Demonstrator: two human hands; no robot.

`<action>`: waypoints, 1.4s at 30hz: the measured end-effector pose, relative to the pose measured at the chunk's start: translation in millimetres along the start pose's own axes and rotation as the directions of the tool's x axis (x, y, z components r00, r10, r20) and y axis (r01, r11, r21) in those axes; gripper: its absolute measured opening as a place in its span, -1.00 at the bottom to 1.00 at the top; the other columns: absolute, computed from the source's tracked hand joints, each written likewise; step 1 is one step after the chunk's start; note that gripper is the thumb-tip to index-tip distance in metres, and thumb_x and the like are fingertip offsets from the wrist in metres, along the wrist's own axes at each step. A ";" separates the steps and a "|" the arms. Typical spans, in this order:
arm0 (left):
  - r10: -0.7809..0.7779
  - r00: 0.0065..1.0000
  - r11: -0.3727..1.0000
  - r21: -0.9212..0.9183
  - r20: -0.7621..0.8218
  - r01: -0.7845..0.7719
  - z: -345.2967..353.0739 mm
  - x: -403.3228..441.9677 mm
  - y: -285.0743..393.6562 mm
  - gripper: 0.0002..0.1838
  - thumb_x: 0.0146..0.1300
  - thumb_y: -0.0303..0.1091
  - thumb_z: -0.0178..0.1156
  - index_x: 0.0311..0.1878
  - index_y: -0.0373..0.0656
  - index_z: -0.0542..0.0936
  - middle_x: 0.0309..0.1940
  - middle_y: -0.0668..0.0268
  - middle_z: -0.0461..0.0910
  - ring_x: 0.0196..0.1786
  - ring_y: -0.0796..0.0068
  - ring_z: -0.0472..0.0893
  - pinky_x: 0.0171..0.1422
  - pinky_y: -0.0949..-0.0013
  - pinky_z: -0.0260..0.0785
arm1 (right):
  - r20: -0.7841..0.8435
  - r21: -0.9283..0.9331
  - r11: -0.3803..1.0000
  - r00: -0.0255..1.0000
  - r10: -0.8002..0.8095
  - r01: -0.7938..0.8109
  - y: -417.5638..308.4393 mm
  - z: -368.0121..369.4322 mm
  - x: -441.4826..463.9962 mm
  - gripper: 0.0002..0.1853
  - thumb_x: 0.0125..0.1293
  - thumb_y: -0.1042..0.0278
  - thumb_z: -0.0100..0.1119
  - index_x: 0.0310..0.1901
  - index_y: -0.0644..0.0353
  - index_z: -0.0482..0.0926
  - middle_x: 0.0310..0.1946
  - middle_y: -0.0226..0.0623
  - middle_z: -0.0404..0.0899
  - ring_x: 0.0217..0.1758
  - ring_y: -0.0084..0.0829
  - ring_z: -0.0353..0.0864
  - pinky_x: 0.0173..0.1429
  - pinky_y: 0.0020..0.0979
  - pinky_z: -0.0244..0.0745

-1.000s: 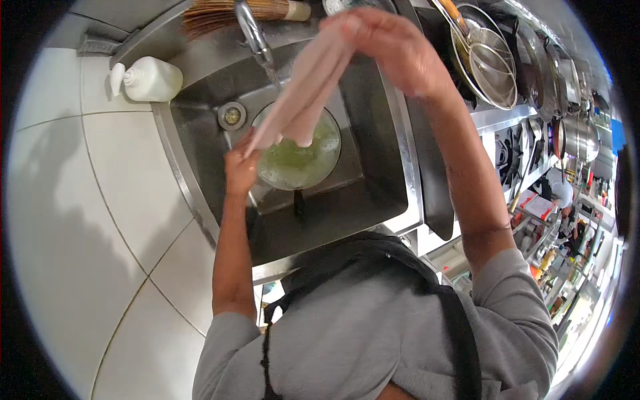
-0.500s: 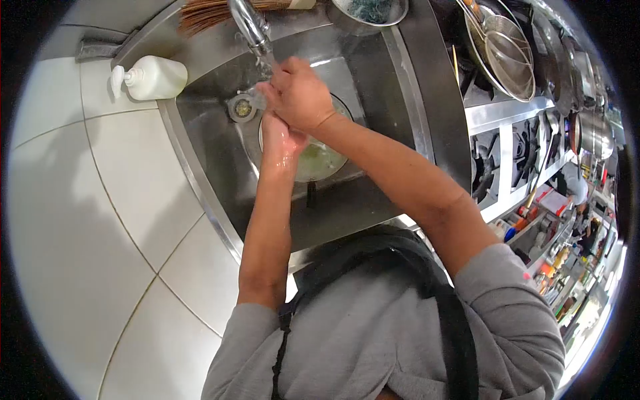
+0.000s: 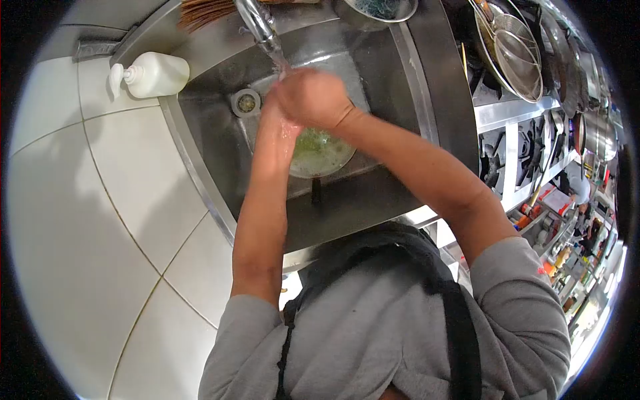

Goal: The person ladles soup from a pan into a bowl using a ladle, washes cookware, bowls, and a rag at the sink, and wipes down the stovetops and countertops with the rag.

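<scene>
Both hands meet under the stream from the metal faucet [image 3: 259, 25], above a stainless-steel sink [image 3: 217, 150]. My right hand [image 3: 316, 100] is wrapped over my left hand [image 3: 277, 110], its fingers blurred by motion. Most of the left hand's fingers are hidden beneath it, and the left wrist looks wet. Below the hands, a round pan [image 3: 323, 159] with greenish, bubbly water sits in the sink, its handle pointing toward me. A sink drain [image 3: 246, 103] shows to the left of the hands.
A white pump bottle [image 3: 159, 75] lies on the tiled ledge at left. Behind the sink are a straw brush [image 3: 203, 12] and a metal bowl [image 3: 400, 12] holding a bluish scrubber. Wire strainers [image 3: 519, 60] rest by the stove [image 3: 497, 160] at right. Another person is far off right.
My right hand has shifted slightly right and down over the left and is now blurred. The left hand stays beneath it under the water. The whole view has shifted a little.
</scene>
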State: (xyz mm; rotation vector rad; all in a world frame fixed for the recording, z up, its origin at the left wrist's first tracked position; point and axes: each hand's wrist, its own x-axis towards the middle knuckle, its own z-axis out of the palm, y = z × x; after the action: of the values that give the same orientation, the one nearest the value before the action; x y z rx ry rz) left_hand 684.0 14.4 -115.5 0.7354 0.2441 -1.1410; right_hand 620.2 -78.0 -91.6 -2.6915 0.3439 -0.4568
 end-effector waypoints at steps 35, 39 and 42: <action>0.013 0.998 0.939 -0.343 -0.062 -0.034 1.3 -16.4 -29.0 -0.41 0.55 0.19 -0.08 0.07 -0.23 0.57 0.04 0.17 0.67 -0.01 0.25 0.69 0.13 0.06 0.57 | 0.146 -0.045 0.946 0.934 0.325 -0.322 6.8 -5.2 6.1 -0.57 0.35 -0.15 0.21 -0.46 0.01 0.76 -0.51 -0.19 0.71 -0.43 -0.17 0.71 -0.34 -0.05 0.61; 0.023 0.952 0.929 -0.357 0.306 0.092 -58.7 12.6 -23.7 -0.41 0.51 0.25 -0.01 0.17 -0.11 0.57 0.13 0.20 0.65 0.16 0.17 0.65 0.33 -0.04 0.49 | 0.064 0.079 0.991 0.992 0.105 -0.109 -16.4 -10.6 -5.0 -0.54 0.35 -0.15 0.21 -0.45 0.09 0.73 -0.45 -0.10 0.68 -0.34 -0.05 0.72 -0.33 -0.07 0.61; -0.071 0.997 0.986 -0.155 -0.021 0.067 19.9 -22.4 0.8 -0.42 0.50 0.16 0.08 0.27 -0.15 0.53 0.17 0.20 0.62 0.19 0.23 0.63 0.35 0.05 0.47 | -0.046 0.228 0.948 0.970 0.241 -0.224 14.6 -2.5 12.6 -0.41 0.41 -0.24 0.13 -0.21 0.28 0.69 -0.22 0.04 0.66 -0.15 -0.01 0.71 -0.16 -0.10 0.64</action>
State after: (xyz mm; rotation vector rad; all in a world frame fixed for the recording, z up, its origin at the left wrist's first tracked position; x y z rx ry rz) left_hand 671.6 18.3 -88.5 0.6095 0.3784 -1.1642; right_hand 628.3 -95.6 -92.0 -2.3857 0.5883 -0.4926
